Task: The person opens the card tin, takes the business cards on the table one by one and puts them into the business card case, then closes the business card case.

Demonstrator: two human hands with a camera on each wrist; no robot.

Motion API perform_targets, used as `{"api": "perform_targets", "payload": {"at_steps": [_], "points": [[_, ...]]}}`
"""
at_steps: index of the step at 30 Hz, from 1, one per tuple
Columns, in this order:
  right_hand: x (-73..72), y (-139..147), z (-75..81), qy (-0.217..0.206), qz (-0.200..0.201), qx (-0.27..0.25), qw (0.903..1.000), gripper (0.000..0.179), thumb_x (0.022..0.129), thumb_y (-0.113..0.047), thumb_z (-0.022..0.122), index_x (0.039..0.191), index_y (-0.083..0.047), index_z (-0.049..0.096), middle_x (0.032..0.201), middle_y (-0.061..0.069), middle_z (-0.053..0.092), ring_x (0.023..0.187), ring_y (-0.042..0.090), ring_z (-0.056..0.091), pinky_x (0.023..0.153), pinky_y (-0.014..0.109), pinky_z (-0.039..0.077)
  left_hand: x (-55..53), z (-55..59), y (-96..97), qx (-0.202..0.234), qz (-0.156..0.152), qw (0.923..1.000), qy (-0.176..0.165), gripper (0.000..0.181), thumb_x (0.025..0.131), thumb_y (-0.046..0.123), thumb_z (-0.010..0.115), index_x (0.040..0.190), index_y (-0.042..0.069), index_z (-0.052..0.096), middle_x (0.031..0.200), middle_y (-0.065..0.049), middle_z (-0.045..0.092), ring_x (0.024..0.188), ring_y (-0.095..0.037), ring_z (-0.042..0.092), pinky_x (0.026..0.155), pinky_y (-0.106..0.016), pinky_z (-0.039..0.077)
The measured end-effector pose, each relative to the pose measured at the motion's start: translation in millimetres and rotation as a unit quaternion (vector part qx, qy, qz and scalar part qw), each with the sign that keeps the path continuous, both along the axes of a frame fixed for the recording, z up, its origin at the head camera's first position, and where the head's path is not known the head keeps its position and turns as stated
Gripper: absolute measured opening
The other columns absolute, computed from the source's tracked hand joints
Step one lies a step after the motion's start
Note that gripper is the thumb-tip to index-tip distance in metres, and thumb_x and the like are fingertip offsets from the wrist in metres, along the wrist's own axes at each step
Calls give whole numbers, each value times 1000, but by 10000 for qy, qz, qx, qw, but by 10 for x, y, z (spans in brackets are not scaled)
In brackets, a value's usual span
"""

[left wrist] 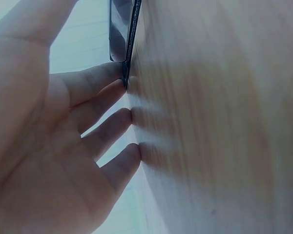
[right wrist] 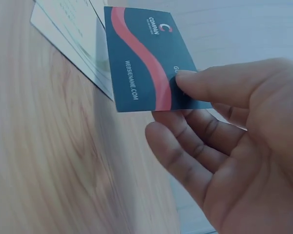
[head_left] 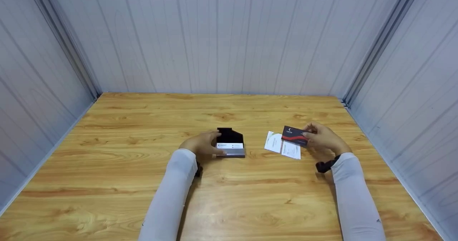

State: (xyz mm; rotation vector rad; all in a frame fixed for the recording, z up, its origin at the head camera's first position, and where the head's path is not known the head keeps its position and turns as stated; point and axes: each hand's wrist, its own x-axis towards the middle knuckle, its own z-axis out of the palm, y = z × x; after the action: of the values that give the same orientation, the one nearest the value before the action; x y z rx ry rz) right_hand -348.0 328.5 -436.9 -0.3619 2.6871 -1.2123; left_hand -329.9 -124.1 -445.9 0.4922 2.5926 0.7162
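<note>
Your right hand [head_left: 325, 139] pinches one red-waved dark business card [head_left: 292, 136], raised above two loose white business cards [head_left: 273, 142] at its eight o'clock. At nine o'clock, your left hand [head_left: 201, 142] grips one business-card holder [head_left: 234, 151] with thumb and fingers; at least one white card [head_left: 229, 146] shows inside. Beneath is one wood-grain table [head_left: 250, 198]; three white panelled walls [head_left: 229, 44] stand at nine, twelve and three o'clock.
</note>
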Motion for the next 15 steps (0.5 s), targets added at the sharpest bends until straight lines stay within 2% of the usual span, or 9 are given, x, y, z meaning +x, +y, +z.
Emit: {"api": "perform_targets", "payload": {"at_steps": [9,15], "points": [[11,-189,3,340,182,-18,9993,25,103,-19,58,120,0,58,116,18,61,104,31,58,87,40,49,-5,-10,2,-28,-24,10000,45,94,88,54,73,161,17,27,166,-5,18,151,-29,17,120,-49,19],[-5,-370,9,718,406,-44,9966,23,103,-17,59,118,0,61,111,16,63,102,29,59,86,41,49,-4,8,2,15,15,10000,-32,94,87,54,74,161,18,27,166,-5,18,151,-29,17,119,-50,20]]}}
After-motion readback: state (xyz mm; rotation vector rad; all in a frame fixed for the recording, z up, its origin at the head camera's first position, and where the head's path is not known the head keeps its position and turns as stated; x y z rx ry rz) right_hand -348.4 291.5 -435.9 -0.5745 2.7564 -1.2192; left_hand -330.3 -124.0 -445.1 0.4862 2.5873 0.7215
